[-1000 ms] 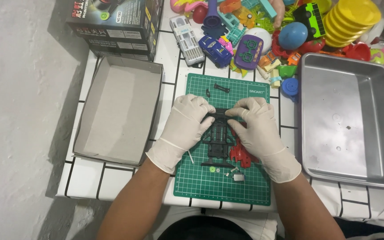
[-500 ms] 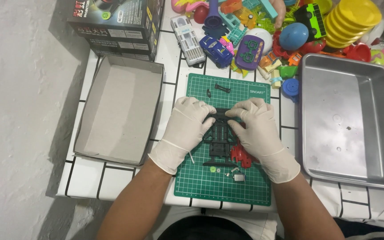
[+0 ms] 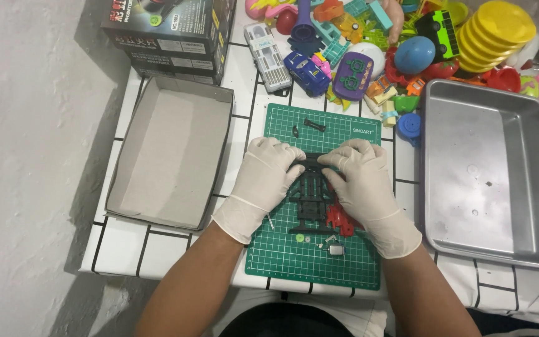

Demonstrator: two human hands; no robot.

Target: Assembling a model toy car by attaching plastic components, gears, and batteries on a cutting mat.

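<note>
From the head view, both gloved hands pinched the far end of a black toy chassis [image 3: 310, 193] on the green cutting mat [image 3: 282, 262]: left hand [image 3: 263, 181], right hand [image 3: 360, 184]. Its long axis ran toward the person. An open grey box [image 3: 169, 150] lay left, a dark printed carton [image 3: 169, 31] beyond.

A single head-worn camera looks steeply down from close above at the left hand [image 3: 263, 181] and right hand [image 3: 360, 184], with the tiled table [image 3: 126, 249] spreading around them.
</note>
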